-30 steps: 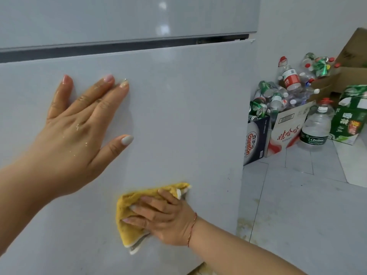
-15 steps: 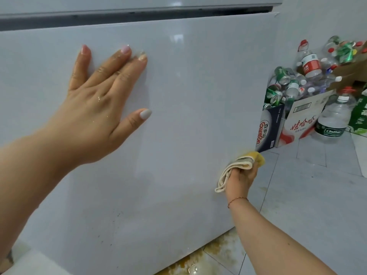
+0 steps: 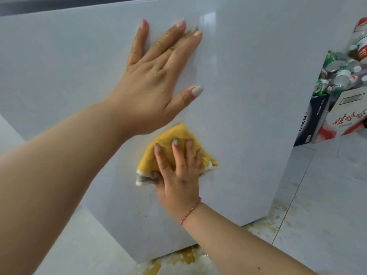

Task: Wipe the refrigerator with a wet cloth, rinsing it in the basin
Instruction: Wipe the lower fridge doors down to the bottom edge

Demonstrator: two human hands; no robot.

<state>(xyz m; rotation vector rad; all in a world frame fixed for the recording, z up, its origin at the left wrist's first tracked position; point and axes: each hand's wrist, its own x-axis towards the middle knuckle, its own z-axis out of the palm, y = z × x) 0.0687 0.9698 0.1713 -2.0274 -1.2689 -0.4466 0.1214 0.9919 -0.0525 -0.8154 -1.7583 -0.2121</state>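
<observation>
The refrigerator's white lower door [image 3: 248, 96] fills most of the view, with small dark specks low on it. My left hand [image 3: 156, 76] lies flat on the door, fingers spread and wet. Just below it, my right hand [image 3: 178, 179] presses a folded yellow cloth [image 3: 170, 133] with a white and grey edge against the door, fingers straight on top of it. The thumb sits at the cloth's lower left edge. No basin is in view.
To the right of the refrigerator stand a dark blue box [image 3: 309, 124] and a white cardboard box [image 3: 349, 118] heaped with empty bottles and cans [image 3: 337, 72]. The grey tile floor [image 3: 327, 195] has brownish stains [image 3: 184, 257] along the refrigerator's base.
My right hand has moved the cloth left from the door's right edge to the middle, below my left hand, and now spreads it flat instead of bunched. The left hand stays planted.
</observation>
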